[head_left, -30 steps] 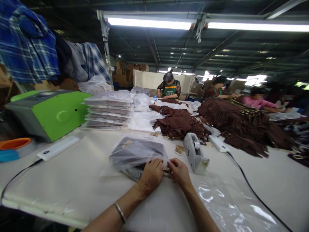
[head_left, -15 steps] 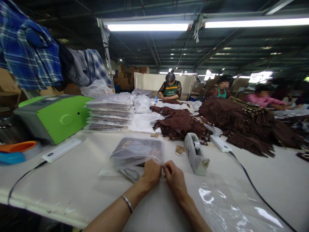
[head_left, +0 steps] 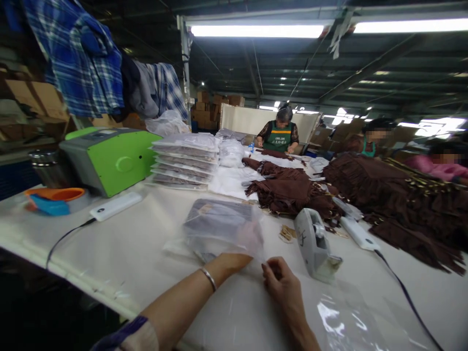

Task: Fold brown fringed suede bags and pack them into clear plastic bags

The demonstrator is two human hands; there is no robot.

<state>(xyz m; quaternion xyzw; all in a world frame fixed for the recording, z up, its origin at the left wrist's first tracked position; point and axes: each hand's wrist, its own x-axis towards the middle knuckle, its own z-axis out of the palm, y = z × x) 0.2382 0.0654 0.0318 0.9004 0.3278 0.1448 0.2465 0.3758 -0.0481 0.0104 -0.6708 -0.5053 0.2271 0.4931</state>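
Note:
A translucent plastic bag (head_left: 215, 226) with a flat grey item in it lies on the white table (head_left: 131, 253). My left hand (head_left: 248, 236) is inside the bag near its right side, seen blurred through the plastic; its fingers cannot be made out. At the bag's lower right corner, my right hand (head_left: 283, 285) pinches the plastic edge between thumb and fingers. A grey tape dispenser (head_left: 316, 243) stands just right of my right hand, with tan tags (head_left: 287, 234) beside it.
Brown fringed pieces (head_left: 281, 187) and a bigger brown pile (head_left: 387, 200) lie behind. Packed bags (head_left: 186, 161) are stacked beside a green machine (head_left: 113, 158). White cabled devices (head_left: 116, 206) flank the work area. A person (head_left: 280, 131) works across the table.
My left hand has gone from the bag's edge to inside it, under the plastic. My right hand still holds the edge. The whole view has shifted, with the table's things now further right.

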